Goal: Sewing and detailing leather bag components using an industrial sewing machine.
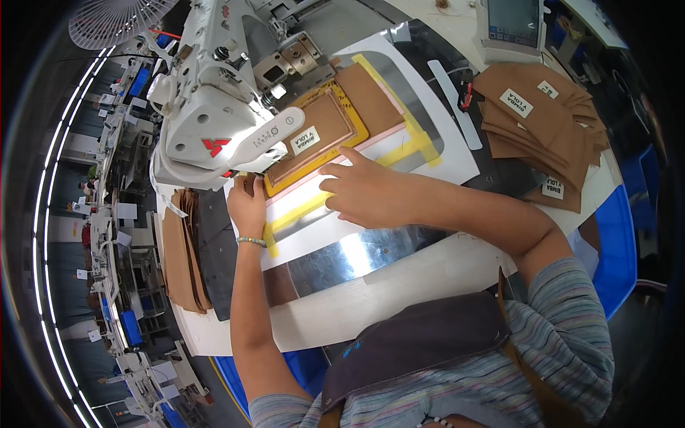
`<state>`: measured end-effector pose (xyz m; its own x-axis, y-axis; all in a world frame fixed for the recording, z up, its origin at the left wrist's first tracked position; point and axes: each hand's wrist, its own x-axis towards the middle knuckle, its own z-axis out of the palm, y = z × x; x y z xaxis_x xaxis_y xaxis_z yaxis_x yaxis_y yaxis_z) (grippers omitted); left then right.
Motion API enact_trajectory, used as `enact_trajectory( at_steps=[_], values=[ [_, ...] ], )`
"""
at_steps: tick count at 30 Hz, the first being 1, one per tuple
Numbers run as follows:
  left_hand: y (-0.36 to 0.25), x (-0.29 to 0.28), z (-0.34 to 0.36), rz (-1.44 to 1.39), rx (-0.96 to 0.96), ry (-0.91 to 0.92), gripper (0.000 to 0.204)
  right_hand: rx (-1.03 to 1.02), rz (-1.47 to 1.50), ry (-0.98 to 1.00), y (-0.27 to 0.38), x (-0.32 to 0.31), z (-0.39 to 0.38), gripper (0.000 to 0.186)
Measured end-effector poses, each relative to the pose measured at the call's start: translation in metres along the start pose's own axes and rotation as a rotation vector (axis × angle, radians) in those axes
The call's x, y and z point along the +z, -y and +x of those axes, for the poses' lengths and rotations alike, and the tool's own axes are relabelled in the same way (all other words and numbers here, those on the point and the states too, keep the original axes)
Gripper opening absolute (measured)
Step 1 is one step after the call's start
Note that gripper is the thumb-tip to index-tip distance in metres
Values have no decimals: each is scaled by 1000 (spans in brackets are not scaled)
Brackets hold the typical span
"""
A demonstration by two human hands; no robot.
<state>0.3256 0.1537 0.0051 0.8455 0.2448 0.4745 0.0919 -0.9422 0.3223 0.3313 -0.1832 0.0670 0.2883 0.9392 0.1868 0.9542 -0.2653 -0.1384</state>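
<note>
A yellow-rimmed frame (362,128) lies around a brown panel (310,121) with a white printed label (305,140), under the head of a white sewing machine (214,121). My left hand (247,207), a beaded bracelet on its wrist, is at the frame's near left corner. Its fingers are bent and close together; what lies between their tips is hidden. My right hand (367,191) is open over the front of the frame, its index finger reaching to the yellow rim and the other fingers apart. Beneath lies a white sheet (453,153) with yellow tape strips (399,151).
Brown labelled panels (535,107) are piled at the right, below a screen unit (512,28). More brown pieces (184,250) stand at the left. A blue bin (617,242) is beyond the table's right edge. A fan (118,21) is at upper left.
</note>
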Motion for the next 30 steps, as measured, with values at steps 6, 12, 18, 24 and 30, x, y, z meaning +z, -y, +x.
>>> enact_trajectory(
  at_steps=[6, 12, 18, 24, 30],
  values=[
    [-19, 24, 2, 99, 64, 71, 38, -28, -9, 6, 4, 11, 1, 24],
    [-4, 30, 11, -212, -152, -50, 30, 4, -1, 101, 4, 10, 3, 26],
    [2, -82, -66, -973, -530, 297, 25, 14, 66, 40, -2, 5, 3, 27],
    [24, -200, -231, -909, -902, -6, 17, -53, 122, -92, -7, 0, 5, 27],
    [57, -246, -331, -842, -956, -103, 24, -208, 267, 53, 26, 3, 29, 34]
  ],
)
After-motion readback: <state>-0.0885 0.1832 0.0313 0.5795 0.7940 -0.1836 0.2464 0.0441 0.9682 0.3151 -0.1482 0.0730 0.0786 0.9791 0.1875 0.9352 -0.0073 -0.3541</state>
